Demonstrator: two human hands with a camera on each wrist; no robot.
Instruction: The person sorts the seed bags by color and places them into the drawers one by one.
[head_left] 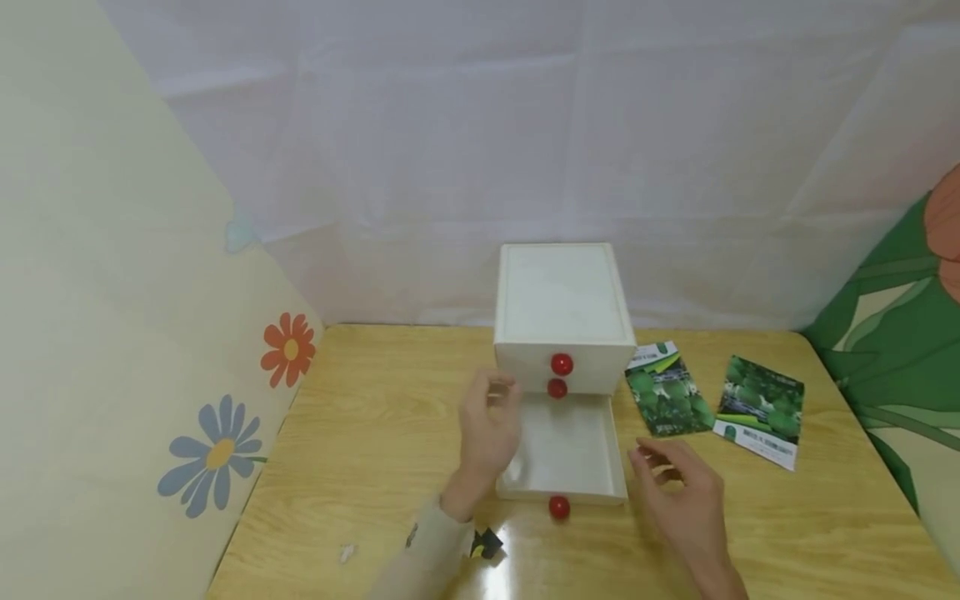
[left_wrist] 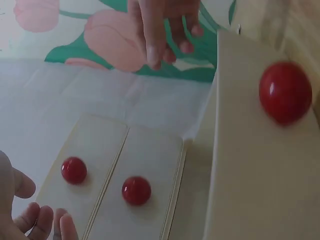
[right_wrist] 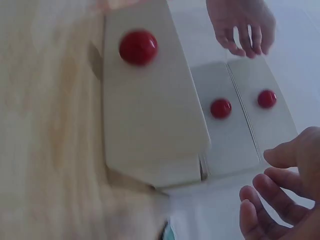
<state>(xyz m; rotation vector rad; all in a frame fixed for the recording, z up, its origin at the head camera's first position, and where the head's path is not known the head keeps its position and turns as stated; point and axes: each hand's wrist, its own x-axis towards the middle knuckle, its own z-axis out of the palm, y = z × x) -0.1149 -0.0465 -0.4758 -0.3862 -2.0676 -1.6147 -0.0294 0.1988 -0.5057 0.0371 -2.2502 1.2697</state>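
A small white drawer cabinet (head_left: 562, 292) stands on the table, its fronts fitted with round red knobs. Its bottom drawer (head_left: 525, 493) is pulled out, showing a bare white floor, while the two above are closed. My left hand (head_left: 489, 429), fingers loosely bent, is over the drawer's left side, close to the cabinet front, and holds nothing. Just right of the drawer hovers my right hand (head_left: 682, 492), fingers relaxed and also without anything in them. The right wrist view shows the right hand (right_wrist: 285, 195) beside the cabinet, apart from the drawer front (right_wrist: 150, 110).
Two green printed packets (head_left: 670, 387) (head_left: 761, 408) lie right of the cabinet. A small dark piece with yellow (head_left: 487, 544) is partly hidden by my left sleeve (head_left: 431, 542). A whitish scrap (head_left: 347, 552) lies at front left. White cloth (head_left: 420, 167) hangs behind the table.
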